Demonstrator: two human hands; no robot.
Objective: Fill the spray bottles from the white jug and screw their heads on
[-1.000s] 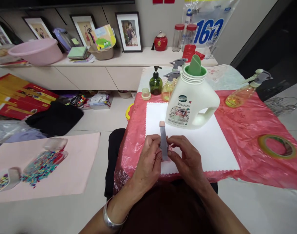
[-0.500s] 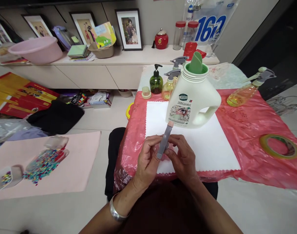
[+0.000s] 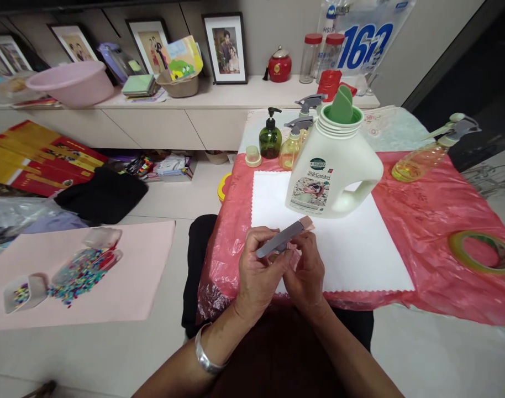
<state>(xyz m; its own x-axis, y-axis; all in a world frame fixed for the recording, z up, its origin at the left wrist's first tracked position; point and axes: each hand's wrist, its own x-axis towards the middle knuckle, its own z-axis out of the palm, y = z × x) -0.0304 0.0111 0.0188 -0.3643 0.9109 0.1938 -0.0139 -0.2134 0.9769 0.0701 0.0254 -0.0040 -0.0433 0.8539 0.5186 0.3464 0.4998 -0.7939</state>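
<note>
Between my hands is what looks like a spray bottle, seen from above, with a long grey head (image 3: 282, 239) and a pinkish tip pointing away to the right. Its lower part is mostly hidden by my fingers; a bit of clear pinkish material shows. My left hand (image 3: 258, 271) is closed around its near left side, thumb reaching across below the head. My right hand (image 3: 306, 271) grips it from the right with curled fingers. Just beyond stands a large white detergent jug (image 3: 333, 166) with a green spout (image 3: 342, 108), upright on a white scalloped sheet (image 3: 360, 249).
Left of the jug stand a green pump bottle (image 3: 271, 138), a yellowish spray bottle (image 3: 290, 148) and a small cap (image 3: 253, 157). At right are another spray bottle (image 3: 418, 160) and a tape roll (image 3: 455, 251) on the red plastic cover (image 3: 426, 221). Colourful beads (image 3: 76, 279) lie on a pink sheet.
The grey head has turned clockwise, its pinkish tip swinging right and nearer. My right hand has shifted slightly inward. The whole view has moved a little.
</note>
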